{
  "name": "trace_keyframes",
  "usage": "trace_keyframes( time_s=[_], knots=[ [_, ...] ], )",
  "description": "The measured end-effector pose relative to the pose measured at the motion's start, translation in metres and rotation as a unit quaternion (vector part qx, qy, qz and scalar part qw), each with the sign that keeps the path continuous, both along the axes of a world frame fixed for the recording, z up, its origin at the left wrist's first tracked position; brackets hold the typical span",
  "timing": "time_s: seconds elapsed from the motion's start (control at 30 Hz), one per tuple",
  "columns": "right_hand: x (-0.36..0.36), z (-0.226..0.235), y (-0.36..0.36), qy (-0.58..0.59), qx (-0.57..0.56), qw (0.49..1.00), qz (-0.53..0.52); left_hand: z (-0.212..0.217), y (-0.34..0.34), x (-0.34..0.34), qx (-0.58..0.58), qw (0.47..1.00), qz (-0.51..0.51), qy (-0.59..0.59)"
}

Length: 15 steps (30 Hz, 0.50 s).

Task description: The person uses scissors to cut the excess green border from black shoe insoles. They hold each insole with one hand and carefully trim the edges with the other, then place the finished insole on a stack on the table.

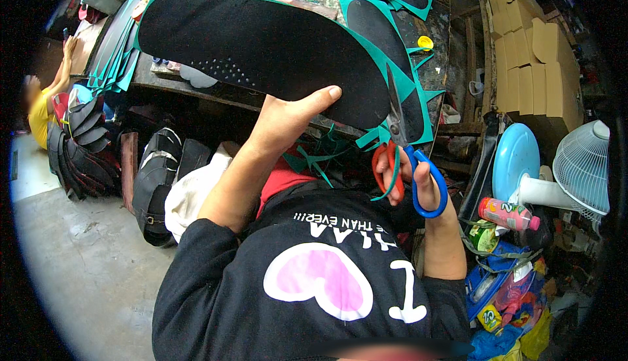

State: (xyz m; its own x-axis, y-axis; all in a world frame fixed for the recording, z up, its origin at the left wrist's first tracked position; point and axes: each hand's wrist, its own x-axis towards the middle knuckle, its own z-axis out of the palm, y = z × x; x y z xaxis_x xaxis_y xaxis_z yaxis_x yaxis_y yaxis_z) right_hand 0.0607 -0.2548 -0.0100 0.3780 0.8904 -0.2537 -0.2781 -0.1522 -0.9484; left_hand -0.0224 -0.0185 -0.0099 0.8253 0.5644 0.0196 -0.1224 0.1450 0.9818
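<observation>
A large black insole-shaped piece (261, 40) with green sheet showing along its edges is held up in front of me. My left hand (288, 117) grips its near edge, the thumb lying on the black face and the fingers hidden beneath. Small pale dots mark the piece left of that hand. My right hand (426, 189) has its fingers through the handles of scissors (397, 125), one handle red and the other blue. Their blades point away from me at the right end of the piece, against the green margin. A thin green strip (390, 181) hangs by the red handle.
More black shapes on green sheet (383, 27) lie on the worktable, with a green-edged stack (116, 50) at left. Cardboard boxes (533, 53), a white fan (579, 171) and a pink bottle (507, 214) stand right. Another person in yellow (40, 122) is far left.
</observation>
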Motion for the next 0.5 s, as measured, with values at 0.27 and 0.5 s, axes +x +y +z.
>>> trace_keyframes(
  time_s=[0.27,0.5],
  knots=[
    [0.003,0.001,-0.004,-0.012,-0.028,0.998,0.046,0.0,0.01,-0.003,-0.045,0.997,-0.049,0.033],
    [-0.002,0.002,-0.001,-0.03,-0.042,0.999,0.012,0.0,0.012,-0.005,-0.034,0.994,-0.098,0.04]
  ],
)
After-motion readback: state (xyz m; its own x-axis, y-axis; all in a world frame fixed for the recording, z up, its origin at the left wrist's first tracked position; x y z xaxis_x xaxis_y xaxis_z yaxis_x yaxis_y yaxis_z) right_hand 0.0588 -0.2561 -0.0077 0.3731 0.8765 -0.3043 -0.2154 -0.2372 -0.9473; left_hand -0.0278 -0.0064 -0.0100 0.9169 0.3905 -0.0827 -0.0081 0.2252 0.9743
